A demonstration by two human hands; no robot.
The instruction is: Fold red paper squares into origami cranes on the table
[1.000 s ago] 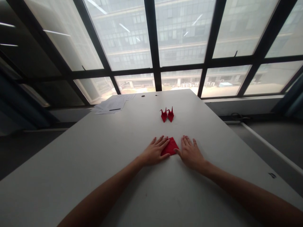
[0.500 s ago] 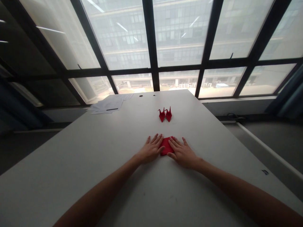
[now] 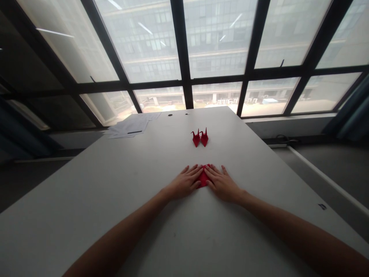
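Note:
A folded piece of red paper (image 3: 203, 177) lies flat on the white table (image 3: 115, 184), mostly covered by my hands. My left hand (image 3: 184, 181) presses on its left side with fingers stretched flat. My right hand (image 3: 221, 184) lies flat on its right side, fingers extended. The fingertips of both hands nearly meet over the paper. Two finished red paper cranes (image 3: 200, 137) stand side by side farther back on the table.
A loose stack of white sheets with a dark pen (image 3: 130, 127) sits at the table's far left corner. Two small dark holes (image 3: 178, 114) mark the far edge. Large windows with black frames (image 3: 184, 77) rise behind the table.
Both hands have slid inward over the red paper, covering more of it; the right hand moved from beside the paper onto it.

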